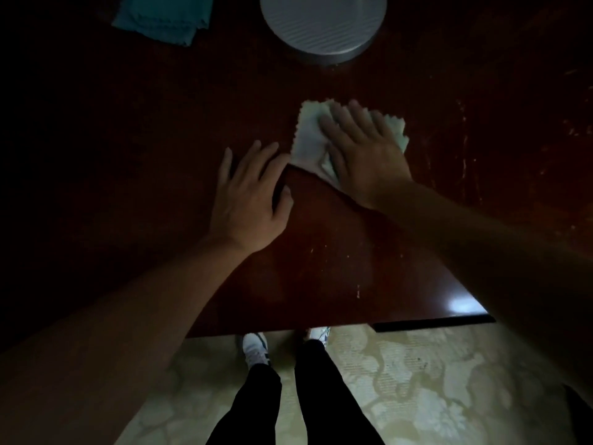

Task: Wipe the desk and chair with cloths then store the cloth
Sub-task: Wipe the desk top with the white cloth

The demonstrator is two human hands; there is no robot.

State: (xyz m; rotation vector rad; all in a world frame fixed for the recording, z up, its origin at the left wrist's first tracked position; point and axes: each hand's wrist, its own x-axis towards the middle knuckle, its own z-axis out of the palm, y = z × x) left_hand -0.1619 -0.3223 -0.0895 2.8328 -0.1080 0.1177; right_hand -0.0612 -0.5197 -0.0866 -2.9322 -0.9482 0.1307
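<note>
A pale folded cloth (309,136) with zigzag edges lies on the dark reddish wooden desk (321,252). My right hand (362,152) presses flat on the cloth, fingers straight and spread. My left hand (250,187) rests flat on the desk just left of the cloth, its fingertips at the cloth's lower left corner. A second, teal cloth (163,17) lies folded at the far left of the desk. No chair is in view.
A round grey ridged disc (324,24) stands at the back of the desk. The desk's front edge runs just above my white shoes (255,348) and a patterned beige carpet (417,380). The left side of the scene is very dark.
</note>
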